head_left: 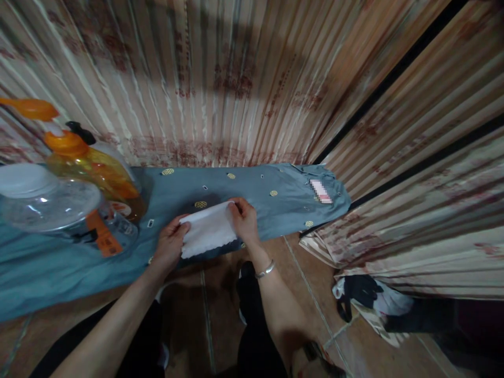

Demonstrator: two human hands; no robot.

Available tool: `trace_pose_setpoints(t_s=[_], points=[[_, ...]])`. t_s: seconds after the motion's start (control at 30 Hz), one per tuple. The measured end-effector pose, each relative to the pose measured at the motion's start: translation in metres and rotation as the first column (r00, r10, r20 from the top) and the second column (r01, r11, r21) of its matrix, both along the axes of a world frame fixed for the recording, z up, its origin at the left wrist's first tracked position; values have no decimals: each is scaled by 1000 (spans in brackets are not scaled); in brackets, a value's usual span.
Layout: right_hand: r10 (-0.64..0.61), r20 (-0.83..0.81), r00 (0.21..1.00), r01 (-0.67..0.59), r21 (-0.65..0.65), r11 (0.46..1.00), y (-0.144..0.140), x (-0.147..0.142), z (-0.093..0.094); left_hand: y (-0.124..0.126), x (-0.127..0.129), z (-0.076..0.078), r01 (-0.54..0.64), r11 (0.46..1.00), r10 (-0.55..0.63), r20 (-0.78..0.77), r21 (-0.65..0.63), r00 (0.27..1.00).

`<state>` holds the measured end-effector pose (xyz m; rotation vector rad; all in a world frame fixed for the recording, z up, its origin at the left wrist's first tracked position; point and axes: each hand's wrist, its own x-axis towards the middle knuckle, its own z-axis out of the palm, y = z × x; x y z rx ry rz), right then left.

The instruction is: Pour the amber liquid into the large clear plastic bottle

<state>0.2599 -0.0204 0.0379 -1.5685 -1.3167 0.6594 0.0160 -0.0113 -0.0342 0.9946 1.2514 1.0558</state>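
Note:
A white sheet of paper or thin cloth (208, 229), with a ragged lower edge, is stretched between my two hands; I cannot tell which material it is. My left hand (171, 241) pinches its left side, thumb on top. At its upper right corner my right hand (244, 218) grips with thumb and fingers, a silver bracelet on that wrist. Both hands are over the front part of a narrow ironing board (260, 210) with a blue-green cover patterned with pineapples.
On the board's left stand a clear plastic jar (59, 210) with a white lid and a yellow pump bottle (98, 173). A pixelated card-like patch (321, 191) lies near the right tip. Patterned curtains (220, 94) hang behind; fabric items (366, 296) lie on the tiled floor.

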Motion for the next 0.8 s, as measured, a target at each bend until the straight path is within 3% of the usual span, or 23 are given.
trace_pose_setpoints(t_s=[0.1,0.2,0.33,0.47,0.63,0.8], points=[[-30,135,990,40,-77,996,11,8,-5,8,8,-8,-35,996,39,-47,80,998],[-47,391,919,101,-119,988,18,14,-13,12,17,-16,-78,980,97,-96,185,991],[92,544,834,-74,-54,996,14,5,-31,6,22,-25,-84,941,146,-172,326,974],[252,614,748,-229,-118,966,8,-21,-52,-7,13,-24,-34,905,164,-274,425,948],[282,665,691,-219,-179,959,10,-38,-63,-32,-8,-1,37,839,214,-392,542,895],[206,634,745,-180,-107,978,14,-31,-61,-64,-28,41,96,730,319,-462,677,828]])
